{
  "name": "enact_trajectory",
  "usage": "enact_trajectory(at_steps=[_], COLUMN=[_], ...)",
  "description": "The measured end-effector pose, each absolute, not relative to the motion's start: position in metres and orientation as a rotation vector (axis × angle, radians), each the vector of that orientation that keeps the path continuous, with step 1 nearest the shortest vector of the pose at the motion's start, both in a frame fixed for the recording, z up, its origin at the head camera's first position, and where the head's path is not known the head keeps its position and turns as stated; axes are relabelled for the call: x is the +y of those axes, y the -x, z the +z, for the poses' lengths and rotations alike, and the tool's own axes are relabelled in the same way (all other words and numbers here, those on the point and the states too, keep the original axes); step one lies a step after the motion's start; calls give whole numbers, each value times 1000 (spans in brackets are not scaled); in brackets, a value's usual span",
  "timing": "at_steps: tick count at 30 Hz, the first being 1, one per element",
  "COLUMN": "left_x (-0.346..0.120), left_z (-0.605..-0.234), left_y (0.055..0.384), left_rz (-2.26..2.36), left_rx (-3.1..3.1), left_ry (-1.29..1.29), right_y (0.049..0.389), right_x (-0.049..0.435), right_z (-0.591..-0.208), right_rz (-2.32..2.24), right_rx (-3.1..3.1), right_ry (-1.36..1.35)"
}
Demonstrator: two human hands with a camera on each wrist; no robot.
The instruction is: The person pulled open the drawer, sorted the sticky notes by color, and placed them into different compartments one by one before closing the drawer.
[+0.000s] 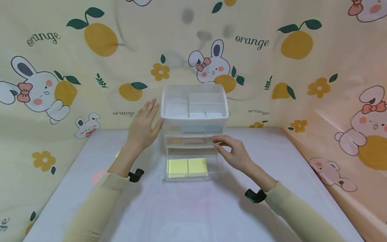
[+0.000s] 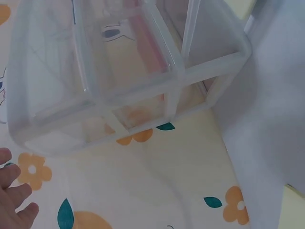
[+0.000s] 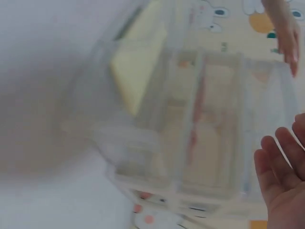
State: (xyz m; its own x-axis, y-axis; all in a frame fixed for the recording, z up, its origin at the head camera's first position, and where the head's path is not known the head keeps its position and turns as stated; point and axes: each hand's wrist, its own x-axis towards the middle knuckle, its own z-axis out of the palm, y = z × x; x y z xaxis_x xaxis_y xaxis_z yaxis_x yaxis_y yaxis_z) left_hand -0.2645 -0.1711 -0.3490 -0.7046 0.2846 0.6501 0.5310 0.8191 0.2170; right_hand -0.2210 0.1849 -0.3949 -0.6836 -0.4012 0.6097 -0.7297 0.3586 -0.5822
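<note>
A clear plastic drawer organizer stands against the back cloth. Its bottom drawer is pulled out and holds two yellow sticky note pads side by side. My left hand is at the organizer's upper left side, fingers straight, thumb tip at its wall. My right hand is at the right end of the middle drawer, fingers slightly bent and holding nothing; whether the fingertips touch the drawer front I cannot tell. The right wrist view, blurred, shows these fingers loosely extended beside the organizer.
The organizer's top tray has several compartments. Behind my left forearm, a pink paper and a sliver of yellow paper show on the white table. Patterned cloth hangs at the back and sides.
</note>
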Motion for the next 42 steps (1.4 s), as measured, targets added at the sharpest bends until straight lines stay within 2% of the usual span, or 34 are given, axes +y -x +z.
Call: enact_trajectory(at_steps=[7,17,30,42], left_x=[-192,-242,-308,-330], left_z=[-358,-386,-434,-464], left_y=[246,230,219,229], left_rz=[-594,-650,-730,-625], left_rx=[-2267,-2362,-2633,-2951], left_ry=[540,361,118,96], right_y=[224,242,287,311], right_x=[190,195,204,208], right_z=[-356,-317,-313,-314], right_rz=[1137,928,690,566], right_rx=[-2035,-2046,-2483,-2747], right_ry=[-1044,-876,-680,-647])
